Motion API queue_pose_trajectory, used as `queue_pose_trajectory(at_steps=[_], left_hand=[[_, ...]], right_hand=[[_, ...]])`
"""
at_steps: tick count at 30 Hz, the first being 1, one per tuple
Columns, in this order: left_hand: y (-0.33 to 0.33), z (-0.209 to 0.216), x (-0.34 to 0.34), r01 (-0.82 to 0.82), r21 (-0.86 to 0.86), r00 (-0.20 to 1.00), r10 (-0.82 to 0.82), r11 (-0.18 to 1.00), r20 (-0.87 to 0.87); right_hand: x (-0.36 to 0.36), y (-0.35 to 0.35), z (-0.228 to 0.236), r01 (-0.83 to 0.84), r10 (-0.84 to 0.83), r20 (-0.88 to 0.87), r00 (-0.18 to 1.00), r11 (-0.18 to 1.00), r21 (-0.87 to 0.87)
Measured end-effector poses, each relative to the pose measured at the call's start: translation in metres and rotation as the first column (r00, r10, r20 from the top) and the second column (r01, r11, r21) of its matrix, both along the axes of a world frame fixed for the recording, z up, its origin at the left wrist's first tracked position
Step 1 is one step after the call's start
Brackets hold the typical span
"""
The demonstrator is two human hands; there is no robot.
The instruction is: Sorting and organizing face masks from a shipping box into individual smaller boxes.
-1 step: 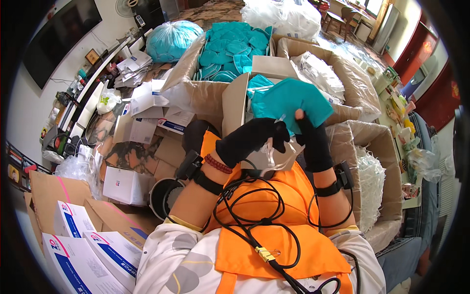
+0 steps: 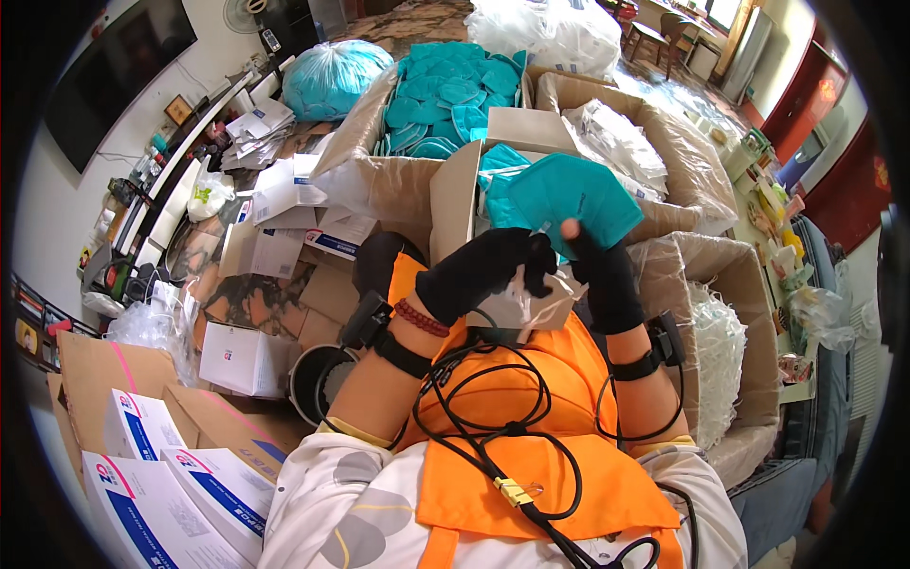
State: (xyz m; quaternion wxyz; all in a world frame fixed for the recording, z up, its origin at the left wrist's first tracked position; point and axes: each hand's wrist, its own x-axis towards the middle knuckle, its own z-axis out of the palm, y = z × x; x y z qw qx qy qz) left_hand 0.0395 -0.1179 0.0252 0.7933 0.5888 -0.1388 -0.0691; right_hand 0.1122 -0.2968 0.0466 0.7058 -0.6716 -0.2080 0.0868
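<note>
Right hand (image 2: 605, 284) pinches teal mask (image 2: 580, 197), upper centre of frame. Left hand (image 2: 498, 268) curled beside it; grip unclear. Since previous frame: mask tilted slightly; handling appears unfinished.

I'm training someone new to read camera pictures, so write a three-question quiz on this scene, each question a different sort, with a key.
1. Choose: what fills the carton just right of the bulging plastic bag? A) white boxes; B) teal masks; C) black gloves.
2. True or false: the apron is green.
3. Short answer: which hand shows a bare thumb against the held mask?

Key: 1. B. 2. False; it is orange. 3. The right hand.
</note>
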Motion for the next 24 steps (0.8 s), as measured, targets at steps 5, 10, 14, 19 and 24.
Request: queue_pose_trajectory(at_steps=[5, 10, 14, 19, 24], left_hand=[[0.007, -0.007, -0.009, -0.253, -0.302, 0.961, 0.203, 0.919, -0.186], [0.013, -0.031, 0.0, -0.193, -0.791, 0.928, -0.155, 0.58, -0.34], [0.005, -0.022, -0.005, -0.558, -0.026, 0.824, 0.557, 0.83, 0.101], [0.116, 0.029, -0.016, -0.648, -0.486, 0.611, 0.781, 0.586, 0.127], [0.103, -0.003, -0.022, -0.527, -0.289, 0.812, 0.574, 0.799, 0.108]], right_hand=[[-0.018, 0.013, -0.005, 0.041, 0.053, 0.22, 0.974, 0.914, -0.405], [-0.049, 0.021, -0.047, 0.067, -0.04, 0.156, 0.987, 0.983, -0.169], [-0.074, -0.005, -0.077, -0.051, 0.01, -0.266, 0.964, 0.988, -0.149], [-0.095, -0.03, -0.074, 0.021, 0.095, 0.38, 0.92, 0.957, -0.29], [-0.047, -0.002, -0.036, 0.087, -0.025, 0.239, 0.971, 0.964, -0.252]])
